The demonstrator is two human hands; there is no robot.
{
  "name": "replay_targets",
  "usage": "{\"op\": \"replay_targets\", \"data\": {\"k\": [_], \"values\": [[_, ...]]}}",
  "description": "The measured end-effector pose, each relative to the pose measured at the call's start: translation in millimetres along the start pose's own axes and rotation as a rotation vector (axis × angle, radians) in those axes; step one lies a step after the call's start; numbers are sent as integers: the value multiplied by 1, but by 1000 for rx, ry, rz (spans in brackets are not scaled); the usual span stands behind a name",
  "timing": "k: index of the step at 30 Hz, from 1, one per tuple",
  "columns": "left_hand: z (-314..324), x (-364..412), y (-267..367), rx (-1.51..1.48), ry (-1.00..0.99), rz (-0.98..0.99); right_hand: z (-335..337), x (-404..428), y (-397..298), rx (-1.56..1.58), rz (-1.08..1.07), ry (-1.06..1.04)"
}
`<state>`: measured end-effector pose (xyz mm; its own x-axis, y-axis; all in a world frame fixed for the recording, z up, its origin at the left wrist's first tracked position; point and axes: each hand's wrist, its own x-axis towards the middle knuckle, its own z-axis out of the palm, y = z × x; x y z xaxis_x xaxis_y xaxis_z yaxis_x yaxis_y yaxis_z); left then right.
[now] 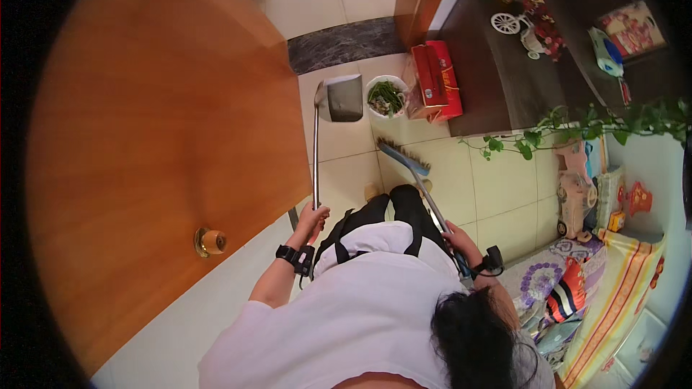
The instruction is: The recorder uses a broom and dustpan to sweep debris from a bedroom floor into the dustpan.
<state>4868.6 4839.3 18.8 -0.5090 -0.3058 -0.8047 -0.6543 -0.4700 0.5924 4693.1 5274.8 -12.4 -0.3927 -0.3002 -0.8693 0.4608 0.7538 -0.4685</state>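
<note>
My left hand [313, 220] grips the upper end of a long metal handle. At its far end is a dustpan [345, 98], resting on the tiled floor close to the wooden door. In my right hand [462, 242] is the shaft of a broom [404, 156]; its blue head with dark bristles lies on or just above the tiles, in front of my feet. Just right of the dustpan stands a white bin [387, 80] holding green plant stems and other scraps. Both wrists wear strapped black devices.
A wooden door [162, 119] with a round knob [212, 242] fills the left. Red gift boxes [438, 81] stand against a dark cabinet [486, 81] at right. A trailing green vine [524, 146] hangs off its edge. A dark stone threshold [343, 43] crosses the doorway. A pink toy car [576, 202] stands farther right.
</note>
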Motion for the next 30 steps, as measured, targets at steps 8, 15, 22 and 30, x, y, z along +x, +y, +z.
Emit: {"op": "replay_targets", "data": {"k": [8, 15, 22, 30], "values": [[-13, -12, -5, -383, -38, -276, 24, 41, -167, 842, 161, -414], [-2, 47, -24, -779, 11, -505, 29, 145, -278, 695, 156, -544], [9, 119, 23, -883, 173, -546, -19, 319, -403, 223, -153, -359], [9, 171, 54, -808, 199, -500, -47, 430, -463, 56, -249, -173]]}}
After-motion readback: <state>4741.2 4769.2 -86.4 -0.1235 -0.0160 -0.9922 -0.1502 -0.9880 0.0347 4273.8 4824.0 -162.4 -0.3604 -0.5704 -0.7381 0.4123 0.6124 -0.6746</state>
